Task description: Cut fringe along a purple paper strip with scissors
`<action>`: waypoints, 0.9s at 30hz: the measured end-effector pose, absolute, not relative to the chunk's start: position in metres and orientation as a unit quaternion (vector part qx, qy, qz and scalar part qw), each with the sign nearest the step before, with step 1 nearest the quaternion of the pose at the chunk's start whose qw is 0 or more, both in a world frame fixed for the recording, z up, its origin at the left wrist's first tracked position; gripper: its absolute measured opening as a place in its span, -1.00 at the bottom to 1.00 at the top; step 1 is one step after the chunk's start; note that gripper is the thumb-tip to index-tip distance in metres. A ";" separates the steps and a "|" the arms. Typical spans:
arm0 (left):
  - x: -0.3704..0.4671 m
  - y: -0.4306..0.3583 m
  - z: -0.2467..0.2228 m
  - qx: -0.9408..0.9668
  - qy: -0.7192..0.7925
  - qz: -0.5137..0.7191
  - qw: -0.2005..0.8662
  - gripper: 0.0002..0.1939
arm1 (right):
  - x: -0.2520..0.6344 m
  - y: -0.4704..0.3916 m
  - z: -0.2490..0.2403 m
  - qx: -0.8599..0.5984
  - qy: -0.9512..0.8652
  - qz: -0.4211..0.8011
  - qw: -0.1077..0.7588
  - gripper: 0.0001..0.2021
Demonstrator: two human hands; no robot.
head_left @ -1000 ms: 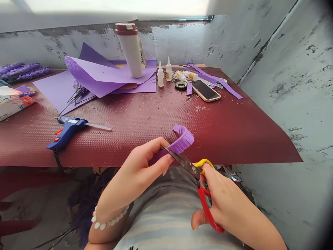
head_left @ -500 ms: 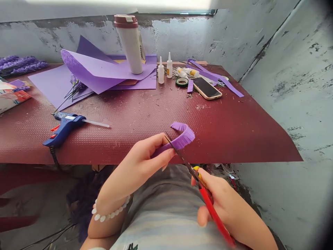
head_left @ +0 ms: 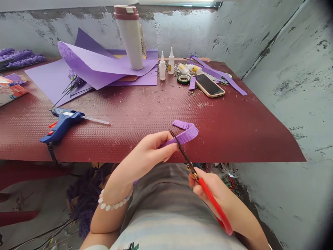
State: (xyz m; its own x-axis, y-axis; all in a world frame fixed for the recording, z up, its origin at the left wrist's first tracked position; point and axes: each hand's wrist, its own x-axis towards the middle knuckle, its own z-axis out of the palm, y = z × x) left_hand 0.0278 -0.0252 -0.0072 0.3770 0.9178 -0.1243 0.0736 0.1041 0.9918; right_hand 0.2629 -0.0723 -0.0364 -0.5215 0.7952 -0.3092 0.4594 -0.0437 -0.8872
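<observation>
A purple strip point(head_left: 186, 136) with a fringed edge curls out over the front of the table. My left hand point(head_left: 153, 149) pinches it between thumb and fingers. Red-handled scissors point(head_left: 212, 199) are in my right hand point(head_left: 212, 187), their dark blades pointing up and left. The blades cross the strip right beside my left fingertips. Part of the strip is hidden behind my left hand.
A blue glue gun point(head_left: 63, 123) lies at the left of the red table point(head_left: 140, 111). Behind are purple sheets point(head_left: 104, 67), a cup point(head_left: 131, 41), small bottles point(head_left: 162, 69), green tape point(head_left: 183, 79), a phone point(head_left: 210, 85) and purple strips point(head_left: 226, 78).
Both hands and the strip sit slightly farther right in view. The fingers of my right hand have drawn in on the scissors, and the blades look closer together. The view has shifted a little.
</observation>
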 end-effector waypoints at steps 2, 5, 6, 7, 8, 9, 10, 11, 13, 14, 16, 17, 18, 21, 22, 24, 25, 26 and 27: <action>0.029 -0.026 -0.005 0.586 0.438 0.353 0.584 -0.66 | 0.264 -0.070 -0.037 -0.447 -0.669 0.574 0.155 -0.41; 0.030 -0.027 -0.001 0.615 0.456 0.345 0.544 -0.60 | 0.266 -0.069 -0.037 -0.439 -0.651 0.601 0.148 -0.37; 0.031 -0.027 0.001 0.623 0.466 0.340 0.528 -0.59 | 0.266 -0.069 -0.037 -0.443 -0.648 0.602 0.145 -0.36; 0.031 -0.027 0.002 0.631 0.476 0.335 0.513 -0.59 | 0.266 -0.069 -0.037 -0.448 -0.648 0.599 0.142 -0.36; 0.032 -0.027 0.002 0.637 0.483 0.329 0.502 -0.59 | 0.266 -0.070 -0.037 -0.453 -0.650 0.594 0.138 -0.36; 0.033 -0.027 0.002 0.641 0.490 0.324 0.494 -0.59 | 0.265 -0.071 -0.037 -0.460 -0.654 0.585 0.136 -0.36; 0.033 -0.027 0.002 0.644 0.495 0.322 0.487 -0.60 | 0.265 -0.071 -0.037 -0.465 -0.658 0.577 0.133 -0.36; 0.034 -0.027 0.001 0.645 0.499 0.322 0.480 -0.61 | 0.264 -0.073 -0.038 -0.471 -0.662 0.568 0.130 -0.36; 0.035 -0.027 0.000 0.647 0.508 0.325 0.466 -0.63 | 0.261 -0.075 -0.038 -0.482 -0.666 0.556 0.124 -0.38; 0.035 -0.026 0.000 0.648 0.511 0.327 0.460 -0.64 | 0.260 -0.076 -0.038 -0.486 -0.665 0.554 0.122 -0.40; 0.036 -0.026 0.000 0.651 0.514 0.328 0.452 -0.65 | 0.258 -0.078 -0.039 -0.489 -0.658 0.559 0.123 -0.43; 0.036 -0.025 0.000 0.652 0.515 0.328 0.450 -0.65 | 0.257 -0.078 -0.039 -0.490 -0.654 0.563 0.125 -0.44; 0.035 -0.025 0.000 0.653 0.514 0.327 0.450 -0.65 | 0.256 -0.079 -0.039 -0.489 -0.650 0.567 0.127 -0.45; 0.035 -0.024 -0.001 0.651 0.509 0.327 0.459 -0.65 | 0.254 -0.079 -0.040 -0.488 -0.644 0.573 0.136 -0.45; 0.034 -0.023 -0.001 0.649 0.507 0.327 0.465 -0.64 | 0.253 -0.079 -0.040 -0.485 -0.642 0.577 0.140 -0.44; 0.034 -0.022 -0.001 0.645 0.503 0.327 0.474 -0.64 | 0.253 -0.079 -0.040 -0.478 -0.634 0.590 0.147 -0.40; 0.033 -0.022 -0.001 0.644 0.501 0.327 0.477 -0.64 | 0.253 -0.078 -0.041 -0.473 -0.628 0.599 0.149 -0.38; 0.033 -0.021 0.000 0.643 0.500 0.327 0.480 -0.64 | 0.253 -0.078 -0.041 -0.468 -0.621 0.610 0.150 -0.36; 0.033 -0.019 0.000 0.642 0.499 0.326 0.483 -0.64 | 0.253 -0.078 -0.043 -0.464 -0.614 0.620 0.153 -0.35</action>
